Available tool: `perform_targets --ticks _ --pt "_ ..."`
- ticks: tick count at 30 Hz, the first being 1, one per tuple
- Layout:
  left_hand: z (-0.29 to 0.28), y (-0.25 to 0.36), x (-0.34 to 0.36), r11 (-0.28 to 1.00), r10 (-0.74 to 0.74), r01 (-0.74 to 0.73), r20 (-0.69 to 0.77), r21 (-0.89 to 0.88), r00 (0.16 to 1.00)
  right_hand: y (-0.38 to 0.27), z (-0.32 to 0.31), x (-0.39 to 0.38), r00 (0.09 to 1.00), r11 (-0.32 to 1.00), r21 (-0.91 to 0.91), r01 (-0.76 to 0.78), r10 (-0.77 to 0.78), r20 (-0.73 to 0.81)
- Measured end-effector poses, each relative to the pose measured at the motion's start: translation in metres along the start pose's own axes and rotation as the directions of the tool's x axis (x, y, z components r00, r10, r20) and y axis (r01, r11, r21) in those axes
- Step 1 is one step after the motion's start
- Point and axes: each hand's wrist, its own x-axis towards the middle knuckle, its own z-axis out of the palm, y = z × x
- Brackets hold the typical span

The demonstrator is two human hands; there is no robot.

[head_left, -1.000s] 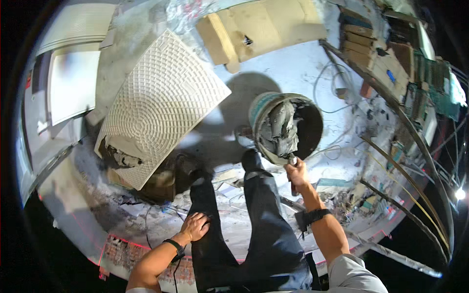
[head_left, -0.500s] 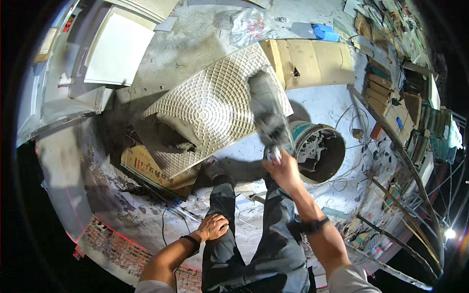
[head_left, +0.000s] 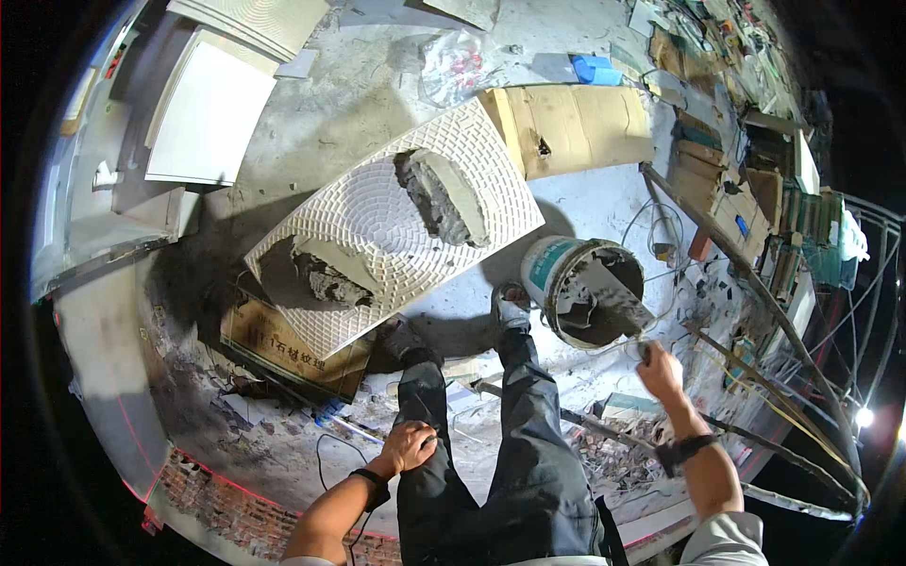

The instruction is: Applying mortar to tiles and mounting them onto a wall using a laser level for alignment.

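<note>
We have the pale ridged panel (head_left: 354,203), two mortar heaps (head_left: 448,196) on it, left of the bucket (head_left: 543,268). A steeply tilted trowel (head_left: 613,300) might spill mortar. Our right hand (head_left: 662,373), arm (head_left: 713,479) outstretched, grips it at the bucket's mouth; our left hand (head_left: 410,446) curls on our knee (head_left: 423,407), grip unclear.

The tile (head_left: 368,212) lies before the feet (head_left: 512,307), one mortar heap (head_left: 332,272) on its near left part, a second heap (head_left: 444,198) on its far right, with a carton (head_left: 283,340) at its near edge. The bucket (head_left: 547,269) stands to its right, the trowel (head_left: 613,297) reaching into the mouth (right hand (head_left: 661,371) at the handle). Cardboard (head_left: 585,132) lies beyond the bucket, beside the tile's far end.
</note>
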Motion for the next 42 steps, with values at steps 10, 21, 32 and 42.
perform_targets --ticks 10,21,32,42 --pt "0.007 0.009 0.025 0.997 -0.040 0.040 0.009 -0.061 0.999 0.057 0.132 0.222 0.948 0.698 -0.642 0.317 -0.222 0.226" --pt "-0.005 0.022 0.061 0.994 -0.101 0.095 0.124 0.050 0.987 0.002 0.173 0.220 0.971 0.992 0.119 0.035 -0.062 0.232" --pt "-0.014 0.049 0.071 0.978 -0.183 0.166 0.127 0.129 0.975 -0.029 0.229 0.236 0.981 0.722 0.688 -0.072 -0.072 0.179" --pt "-0.040 -0.031 0.004 0.708 -0.705 0.682 -0.120 -0.185 0.699 0.033 0.202 0.120 0.995 0.548 0.833 -0.083 -0.005 0.102"
